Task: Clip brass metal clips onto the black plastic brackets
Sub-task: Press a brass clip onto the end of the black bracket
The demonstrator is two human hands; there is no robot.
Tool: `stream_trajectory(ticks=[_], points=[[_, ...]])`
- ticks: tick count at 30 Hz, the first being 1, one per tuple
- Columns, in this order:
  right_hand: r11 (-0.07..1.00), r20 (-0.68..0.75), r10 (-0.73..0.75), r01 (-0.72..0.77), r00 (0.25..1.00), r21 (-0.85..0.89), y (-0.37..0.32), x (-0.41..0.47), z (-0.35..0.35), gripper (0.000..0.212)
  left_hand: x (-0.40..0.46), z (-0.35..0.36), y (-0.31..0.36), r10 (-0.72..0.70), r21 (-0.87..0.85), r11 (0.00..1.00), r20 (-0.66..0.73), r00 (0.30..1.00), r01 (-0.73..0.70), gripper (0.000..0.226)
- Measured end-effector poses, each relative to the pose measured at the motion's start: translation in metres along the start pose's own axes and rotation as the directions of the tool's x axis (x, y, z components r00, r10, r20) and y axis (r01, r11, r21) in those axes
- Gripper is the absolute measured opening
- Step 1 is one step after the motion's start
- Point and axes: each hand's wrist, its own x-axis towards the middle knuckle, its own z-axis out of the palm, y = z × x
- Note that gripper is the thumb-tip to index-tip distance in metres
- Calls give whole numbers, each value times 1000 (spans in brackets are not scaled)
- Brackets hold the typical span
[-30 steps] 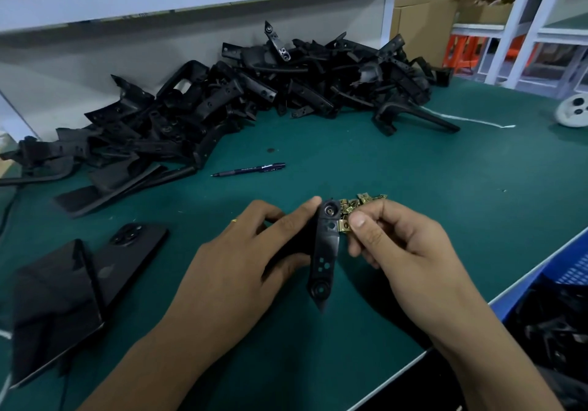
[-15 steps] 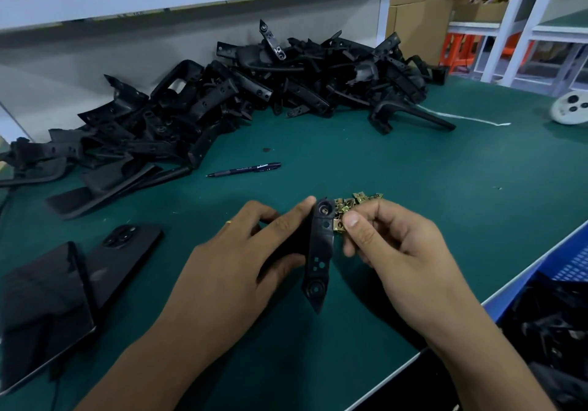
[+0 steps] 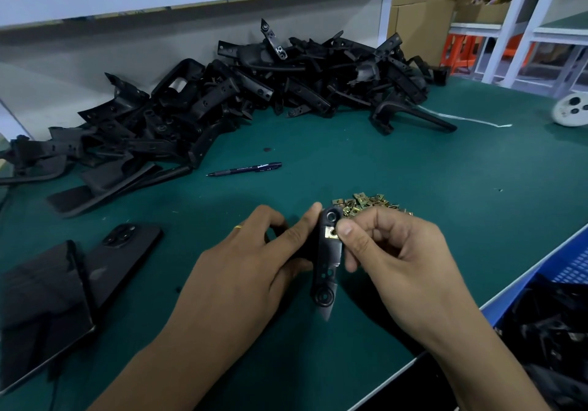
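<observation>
Brass clip [image 3: 332,233] on bracket [image 3: 327,264]; no legible writing.

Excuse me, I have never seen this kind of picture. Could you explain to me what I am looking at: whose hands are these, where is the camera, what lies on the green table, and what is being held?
There is no machine here. A person works with two bare hands, and the camera sits on their head, looking forward and down.

The left hand grips a black plastic bracket. The right hand pinches a brass clip against the bracket's upper part.

On the green table lie a small heap of loose brass clips just behind the hands, a big pile of black brackets farther back, a pen, and two dark phones at the left. At the far right lies a round white object; I cannot tell what it is.
</observation>
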Motion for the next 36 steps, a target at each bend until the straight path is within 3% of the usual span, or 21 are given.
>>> stream_trajectory(ticks=[6,8,10,12,14,18,30,36], points=[[999,17,-18,18,1000,-30,4,0,3,15,-4,-1,-12,-30,13,999,-26,999,31,59],[984,-20,-42,38,999,-174,9,1,3,11,-3,0,-25,-132,-76,989,-103,986,124,54],[867,-26,-165,132,986,-480,14,2,4,19,-3,1,-39,-226,-144,969,-173,959,202,50],[677,81,-248,233,965,-698,15,2,8,34,-3,4,-47,-281,-181,952,-189,941,248,47],[552,203,-189,275,961,-787,14,0,13,52,-4,5,-51,-313,-222,937,-192,930,270,39],[463,316,-6,282,949,-840,14,-3,22,64,-4,6,-52,-311,-233,936,-195,930,265,38],[576,210,-197,287,958,-765,17,3,20,23,-5,3,-48,-309,-204,939,-148,939,277,51],[630,219,-155,267,963,-729,18,3,18,26,-6,4,-49,-297,-198,943,-130,946,268,49]])
